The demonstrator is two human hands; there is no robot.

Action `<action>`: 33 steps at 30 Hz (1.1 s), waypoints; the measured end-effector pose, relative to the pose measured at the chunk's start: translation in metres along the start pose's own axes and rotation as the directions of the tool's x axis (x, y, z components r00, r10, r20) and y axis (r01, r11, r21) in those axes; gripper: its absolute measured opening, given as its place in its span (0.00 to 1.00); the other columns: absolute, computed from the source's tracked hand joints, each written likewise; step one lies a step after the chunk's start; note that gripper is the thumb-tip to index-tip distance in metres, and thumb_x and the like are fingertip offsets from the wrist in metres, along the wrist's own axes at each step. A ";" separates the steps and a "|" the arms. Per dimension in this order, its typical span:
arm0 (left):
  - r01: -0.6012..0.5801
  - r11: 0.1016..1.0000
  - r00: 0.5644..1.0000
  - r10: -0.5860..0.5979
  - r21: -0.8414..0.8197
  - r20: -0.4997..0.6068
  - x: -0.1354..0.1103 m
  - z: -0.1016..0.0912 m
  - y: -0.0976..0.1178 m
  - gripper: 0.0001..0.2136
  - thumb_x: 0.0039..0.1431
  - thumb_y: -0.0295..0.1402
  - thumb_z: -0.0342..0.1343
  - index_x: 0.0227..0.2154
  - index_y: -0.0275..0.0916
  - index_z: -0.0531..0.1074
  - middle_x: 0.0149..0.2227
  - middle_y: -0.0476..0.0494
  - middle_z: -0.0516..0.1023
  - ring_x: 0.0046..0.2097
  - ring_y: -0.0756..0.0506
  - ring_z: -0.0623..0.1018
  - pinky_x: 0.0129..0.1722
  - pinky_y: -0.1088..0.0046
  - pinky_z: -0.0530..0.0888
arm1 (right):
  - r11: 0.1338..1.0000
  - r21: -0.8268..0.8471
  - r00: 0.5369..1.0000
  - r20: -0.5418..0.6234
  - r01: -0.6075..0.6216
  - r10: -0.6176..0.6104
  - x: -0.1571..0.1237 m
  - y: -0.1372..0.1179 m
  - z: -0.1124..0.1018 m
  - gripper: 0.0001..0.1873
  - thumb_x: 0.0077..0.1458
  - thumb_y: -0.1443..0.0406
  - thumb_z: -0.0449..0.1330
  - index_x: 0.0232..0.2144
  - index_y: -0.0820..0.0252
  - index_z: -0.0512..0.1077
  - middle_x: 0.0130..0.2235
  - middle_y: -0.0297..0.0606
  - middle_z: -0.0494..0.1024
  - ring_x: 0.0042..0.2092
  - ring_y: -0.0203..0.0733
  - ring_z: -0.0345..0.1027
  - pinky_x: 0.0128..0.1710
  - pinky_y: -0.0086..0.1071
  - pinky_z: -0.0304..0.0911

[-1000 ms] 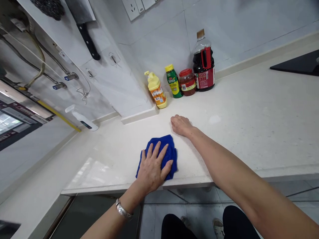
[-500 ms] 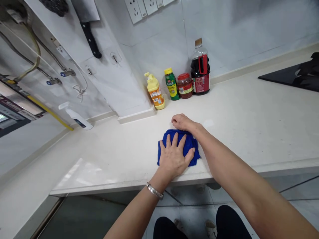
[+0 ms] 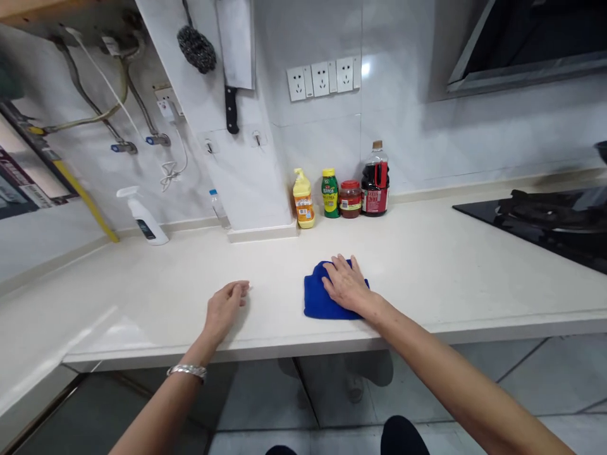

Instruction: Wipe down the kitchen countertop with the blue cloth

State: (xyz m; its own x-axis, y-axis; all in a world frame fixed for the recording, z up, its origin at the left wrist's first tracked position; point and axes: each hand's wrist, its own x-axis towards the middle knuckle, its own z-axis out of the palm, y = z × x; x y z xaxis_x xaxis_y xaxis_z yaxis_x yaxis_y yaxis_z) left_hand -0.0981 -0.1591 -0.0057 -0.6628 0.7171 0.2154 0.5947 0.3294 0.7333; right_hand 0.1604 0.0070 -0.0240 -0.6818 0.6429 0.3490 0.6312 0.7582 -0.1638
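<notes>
Blue cloth (image 3: 318, 301) lies near the centre of the frame, on the pale counter (image 3: 427, 265). The change is in the hands: half a second ago the left hand (image 3: 225, 309) was spread on this cloth, and now the right hand (image 3: 347, 283) rests over it, fingers spread, not clenched. The left, at lower left of centre, is released, loosely bent, with nothing visible in it. So the right hand, I judge, now controls the cloth.
</notes>
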 end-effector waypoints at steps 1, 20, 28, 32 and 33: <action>-0.021 1.000 0.999 0.020 0.021 0.032 0.000 -0.006 -0.003 0.25 0.59 0.46 0.45 0.47 0.35 0.78 0.46 0.37 0.83 0.40 0.41 0.83 0.45 0.63 0.79 | 1.000 -0.006 0.999 0.027 -0.026 0.026 -0.007 0.001 0.000 0.24 0.70 0.59 0.45 0.59 0.66 0.69 0.65 0.55 0.66 0.69 0.59 0.52 0.68 0.59 0.41; -0.127 0.818 0.989 0.062 0.560 0.133 0.001 -0.038 -0.044 0.24 0.67 0.42 0.38 0.59 0.48 0.70 0.58 0.39 0.74 0.52 0.31 0.77 0.53 0.47 0.72 | 0.934 0.113 0.915 0.189 0.340 -0.356 -0.091 0.052 -0.035 0.27 0.73 0.55 0.43 0.71 0.46 0.56 0.72 0.34 0.56 0.73 0.46 0.46 0.72 0.54 0.42; -0.121 0.808 0.988 0.044 0.577 0.146 0.002 -0.039 -0.042 0.22 0.70 0.40 0.37 0.59 0.46 0.69 0.59 0.38 0.73 0.50 0.30 0.78 0.51 0.45 0.71 | 0.919 0.107 0.864 0.312 0.381 -0.394 -0.064 0.023 -0.036 0.29 0.74 0.55 0.40 0.73 0.48 0.51 0.74 0.33 0.47 0.74 0.47 0.37 0.73 0.55 0.37; -0.137 0.812 0.988 0.068 0.567 0.142 0.003 -0.037 -0.044 0.23 0.69 0.39 0.36 0.59 0.47 0.69 0.58 0.39 0.74 0.50 0.29 0.78 0.50 0.43 0.71 | 0.906 0.124 0.845 0.327 0.405 -0.423 -0.041 -0.016 -0.024 0.29 0.73 0.54 0.40 0.72 0.51 0.54 0.74 0.37 0.49 0.74 0.48 0.38 0.73 0.55 0.36; -0.139 0.810 0.988 0.072 0.570 0.138 0.003 -0.036 -0.045 0.23 0.69 0.39 0.36 0.59 0.47 0.69 0.58 0.39 0.74 0.49 0.29 0.78 0.49 0.43 0.71 | 0.902 0.134 0.840 0.331 0.410 -0.430 -0.034 -0.028 -0.020 0.30 0.73 0.54 0.40 0.72 0.52 0.54 0.74 0.37 0.49 0.74 0.48 0.38 0.73 0.55 0.35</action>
State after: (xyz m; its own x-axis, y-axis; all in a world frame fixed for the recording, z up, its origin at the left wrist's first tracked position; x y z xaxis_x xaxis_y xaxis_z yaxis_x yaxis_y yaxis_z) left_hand -0.1432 -0.1941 -0.0149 -0.5489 0.8171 0.1763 0.8330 0.5171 0.1968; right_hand 0.1730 -0.0386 -0.0125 -0.9666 0.2496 0.0577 0.2407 0.9621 -0.1283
